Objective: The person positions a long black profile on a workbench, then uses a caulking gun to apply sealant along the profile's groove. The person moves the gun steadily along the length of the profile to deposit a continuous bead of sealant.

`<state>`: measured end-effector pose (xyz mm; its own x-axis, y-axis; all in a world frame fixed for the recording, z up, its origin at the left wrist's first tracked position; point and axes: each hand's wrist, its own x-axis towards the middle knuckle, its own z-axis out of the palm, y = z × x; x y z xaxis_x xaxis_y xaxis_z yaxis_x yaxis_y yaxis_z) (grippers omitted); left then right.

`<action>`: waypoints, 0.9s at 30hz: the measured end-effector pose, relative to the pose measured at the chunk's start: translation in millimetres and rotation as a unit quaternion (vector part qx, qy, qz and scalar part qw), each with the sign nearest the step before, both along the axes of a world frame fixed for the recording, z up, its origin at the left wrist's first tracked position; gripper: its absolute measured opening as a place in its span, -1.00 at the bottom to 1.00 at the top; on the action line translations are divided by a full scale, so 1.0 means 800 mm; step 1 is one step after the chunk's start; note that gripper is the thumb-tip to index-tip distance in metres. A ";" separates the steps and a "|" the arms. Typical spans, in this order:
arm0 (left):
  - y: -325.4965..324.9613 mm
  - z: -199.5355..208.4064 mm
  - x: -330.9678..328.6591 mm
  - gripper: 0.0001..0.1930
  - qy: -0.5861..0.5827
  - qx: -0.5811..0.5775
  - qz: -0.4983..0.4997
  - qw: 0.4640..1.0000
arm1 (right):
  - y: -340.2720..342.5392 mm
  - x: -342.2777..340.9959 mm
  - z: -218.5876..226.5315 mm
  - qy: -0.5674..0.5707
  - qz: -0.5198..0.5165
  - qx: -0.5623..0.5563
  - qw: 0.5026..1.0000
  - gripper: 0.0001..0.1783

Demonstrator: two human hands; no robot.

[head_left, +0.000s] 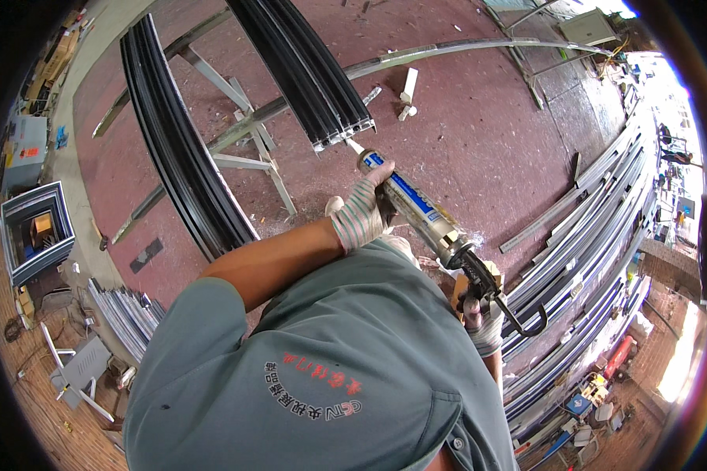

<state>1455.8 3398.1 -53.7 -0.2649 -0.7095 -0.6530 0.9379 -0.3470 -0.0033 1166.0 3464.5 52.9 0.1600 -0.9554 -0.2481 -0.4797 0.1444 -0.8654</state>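
Note:
A caulking gun (413, 206) with a blue-and-white sealant tube lies slantwise in front of me. My left hand (360, 210), in a striped white glove with bare fingertips, grips the barrel near its front, the thumb on top. My right hand (485, 320), also gloved, is closed around the handle end, beside the bent rod hook; my shirt hides part of it. The white nozzle (355, 146) points at the cut end of a black metal profile bundle (300, 74), at or very near it. White sealant smears show along that end.
Another long black profile (177, 141) lies to the left, on metal trestles (251, 119). Many metal profiles (581, 251) are stacked on the right. A square frame bin (38, 235) and grey cabinet (28, 153) stand far left. White offcuts (408, 93) lie on the reddish floor.

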 end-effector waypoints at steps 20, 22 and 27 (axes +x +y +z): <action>-0.016 -0.021 -0.001 -0.59 -0.021 -0.008 -0.008 1.000 | -0.009 -0.005 -0.015 0.008 0.021 0.005 1.000 -0.06; -0.015 -0.020 0.000 -0.59 -0.014 -0.018 -0.013 1.000 | -0.007 -0.009 -0.021 -0.010 0.016 -0.015 1.000 -0.38; -0.012 -0.017 -0.006 -0.61 -0.019 0.003 -0.011 1.000 | -0.005 -0.012 -0.028 0.060 0.051 -0.110 0.991 -0.40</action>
<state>1450.8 3388.9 -67.3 -0.2560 -0.7000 -0.6667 0.9295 -0.3678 0.0292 1156.5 3460.3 30.2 0.2399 -0.9690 -0.0592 -0.5841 -0.0954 -0.8061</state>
